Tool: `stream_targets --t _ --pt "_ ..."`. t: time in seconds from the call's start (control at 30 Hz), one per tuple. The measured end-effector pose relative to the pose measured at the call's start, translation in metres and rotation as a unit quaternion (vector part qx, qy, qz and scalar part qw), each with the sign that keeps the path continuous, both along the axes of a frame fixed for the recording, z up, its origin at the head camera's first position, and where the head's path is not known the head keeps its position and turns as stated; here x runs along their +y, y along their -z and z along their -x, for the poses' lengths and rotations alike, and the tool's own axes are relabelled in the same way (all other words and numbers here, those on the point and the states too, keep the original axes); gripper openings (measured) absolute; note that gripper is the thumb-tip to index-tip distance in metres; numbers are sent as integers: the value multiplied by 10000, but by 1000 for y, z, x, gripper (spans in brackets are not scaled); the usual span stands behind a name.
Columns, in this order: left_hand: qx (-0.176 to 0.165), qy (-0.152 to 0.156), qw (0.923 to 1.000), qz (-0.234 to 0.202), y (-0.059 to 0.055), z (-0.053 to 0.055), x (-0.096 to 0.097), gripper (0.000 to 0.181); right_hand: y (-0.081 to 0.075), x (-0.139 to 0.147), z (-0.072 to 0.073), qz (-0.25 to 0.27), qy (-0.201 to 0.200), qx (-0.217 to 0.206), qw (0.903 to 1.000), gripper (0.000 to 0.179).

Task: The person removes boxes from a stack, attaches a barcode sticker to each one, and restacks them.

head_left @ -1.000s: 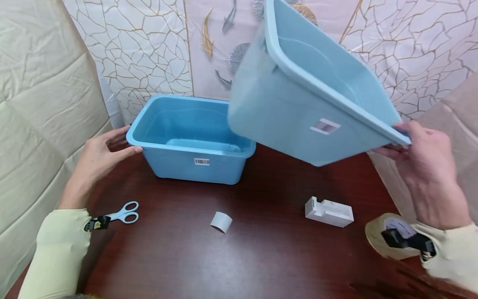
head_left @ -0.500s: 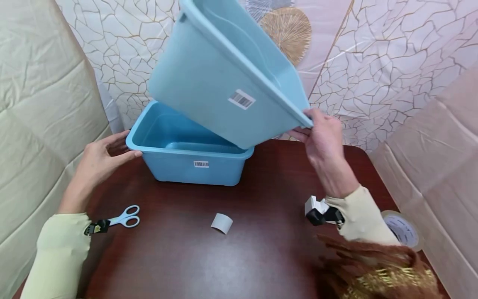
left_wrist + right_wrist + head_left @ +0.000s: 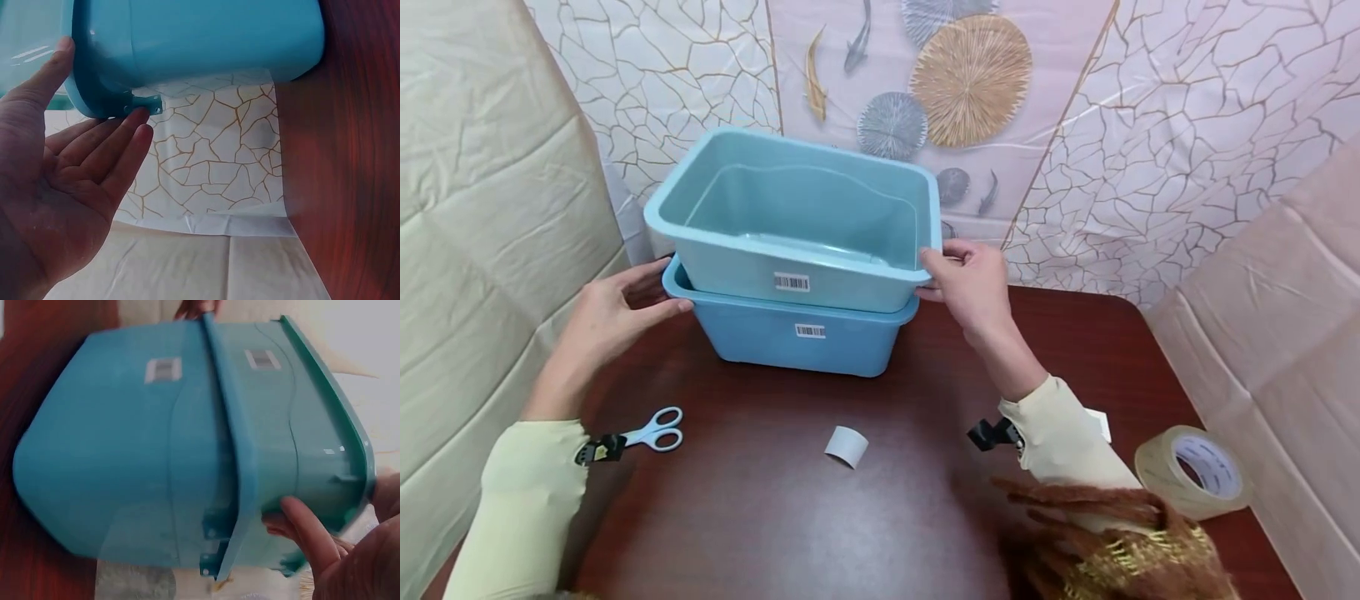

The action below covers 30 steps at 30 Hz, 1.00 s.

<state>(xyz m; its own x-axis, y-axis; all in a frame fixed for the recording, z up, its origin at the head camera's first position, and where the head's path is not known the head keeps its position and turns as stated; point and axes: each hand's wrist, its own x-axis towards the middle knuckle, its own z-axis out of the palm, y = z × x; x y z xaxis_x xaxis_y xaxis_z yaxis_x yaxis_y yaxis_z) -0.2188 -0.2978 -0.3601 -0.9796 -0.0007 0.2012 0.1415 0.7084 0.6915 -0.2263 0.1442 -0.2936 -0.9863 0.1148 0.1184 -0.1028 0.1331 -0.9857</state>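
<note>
A pale blue plastic bin sits nested inside a darker blue plastic bin, its upper part standing above the lower rim. My right hand grips the upper bin's right front corner, thumb over the rim and fingers beneath. My left hand rests at the lower bin's left end. In the left wrist view, its thumb touches the rim and its extended fingers lie along the underside. The right wrist view shows both barcode labels, with my right fingers against the upper bin's outer wall.
Light blue scissors lie left on the dark table, partly behind the left wrist camera. A curved white piece lies mid-table. A roll of clear tape stands right. A white block is mostly hidden by my sleeve. Brown fringe overlaps the front.
My right hand has brought the pale bin left and down, levelling it from a steep tilt into the darker bin. My left hand has stayed at the lower bin's end.
</note>
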Motion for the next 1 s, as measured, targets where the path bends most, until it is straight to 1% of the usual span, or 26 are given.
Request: stream_targets --t 0.03,0.07,0.1,0.13,0.17,0.23,0.27,0.3,0.37,0.4,0.57,0.63,0.7,0.73,0.8,0.9,0.97,1.0 --pt "7 3 10000 -7 0 0 0 83 2 -1 1 -242 -56 1 9997 36" --pt "11 9 10000 -12 0 -1 0 83 3 -2 1 -587 -76 44 9982 36" --pt "20 -3 10000 9 0 -1 0 82 5 -3 1 -1017 -60 141 9947 34" --pt "28 3 10000 11 0 -1 0 82 6 -3 1 -1489 -13 284 9885 32" --pt "34 5 10000 35 0 -2 1 82 8 -3 2 -1956 55 464 9796 31" --pt "52 22 10000 39 0 -2 3 81 11 -3 2 -2808 281 856 9555 30" --pt "65 24 10000 38 0 -3 4 80 13 -2 2 -3161 414 1013 9424 30" --pt "84 27 10000 39 0 -3 5 79 15 -1 3 -3413 521 1141 9315 30" --pt "117 50 9999 16 1 -3 7 79 19 1 4 -3715 612 1318 9170 33" --pt "132 47 9999 13 0 -4 8 78 22 3 5 -3836 616 1368 9112 36" --pt "143 14 9998 145 -1 -6 10 79 29 5 9 -4250 468 1570 8902 50" --pt "131 -11 9996 232 -2 -6 10 80 31 5 10 -4363 427 1573 8849 50" --pt "116 -53 9994 328 -4 -6 10 81 32 4 11 -4414 403 1535 8832 50" --pt "113 -54 9993 355 -4 -6 10 81 34 4 12 -4417 385 1494 8838 50" --pt "121 -51 9991 392 -4 -6 10 82 36 4 12 -4376 357 1419 8872 50" --pt "159 -68 9987 469 -6 -7 14 87 38 5 12 -4241 244 1302 8959 53" --pt "289 -135 9980 553 -7 -9 20 95 39 8 11 -4189 234 1244 8992 57" --pt "429 -170 9971 609 -8 -10 24 98 39 10 10 -4153 250 1205 9013 60"
